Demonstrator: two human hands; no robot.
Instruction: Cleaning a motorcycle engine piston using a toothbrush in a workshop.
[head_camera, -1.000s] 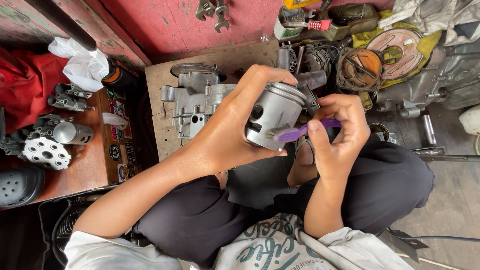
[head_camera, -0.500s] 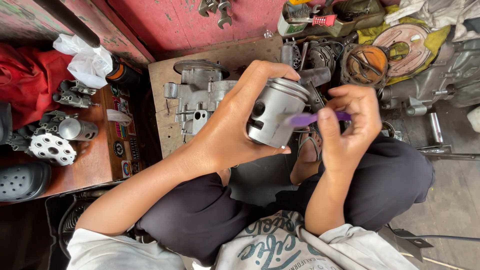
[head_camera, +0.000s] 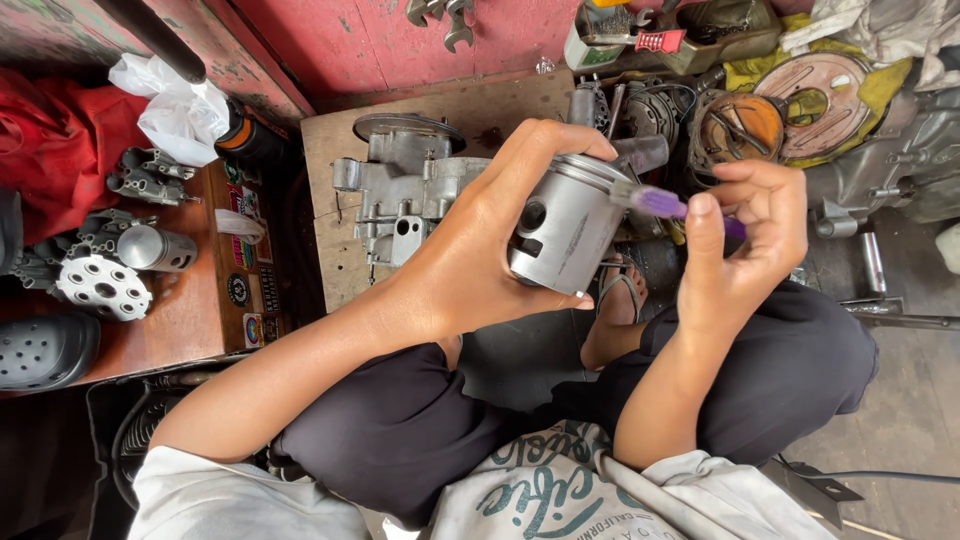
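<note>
The left hand (head_camera: 470, 265) clasps a piston (head_camera: 566, 225), crown tilted up-right (skirt toward the knees); the right hand (head_camera: 745, 240) pinches a purple tool (head_camera: 660, 203) at its crown.

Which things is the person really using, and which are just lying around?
In use:
- left hand holding the metal piston
- right hand holding the purple tool to the piston's top edge

Lying around:
- grey engine casing on the wooden board
- white plastic bag
- dark clog
- spanners
- drilled metal part
</note>
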